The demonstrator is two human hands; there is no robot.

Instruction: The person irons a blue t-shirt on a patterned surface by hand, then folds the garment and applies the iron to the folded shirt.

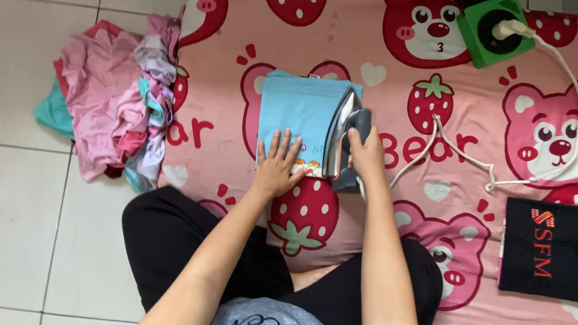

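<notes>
Right hand (366, 152) clamped around the handle of the electric iron (345, 140) — soleplate tipped on edge, long axis running straight away from the body. Just to its left, folded light-blue garment (301, 107), pinned at the near edge by the left hand (277, 165), flat, fingers spread, gripping nothing.

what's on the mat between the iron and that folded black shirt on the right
In the head view, only the white cord loops between iron and black shirt; otherwise bare pink mat.
</notes>
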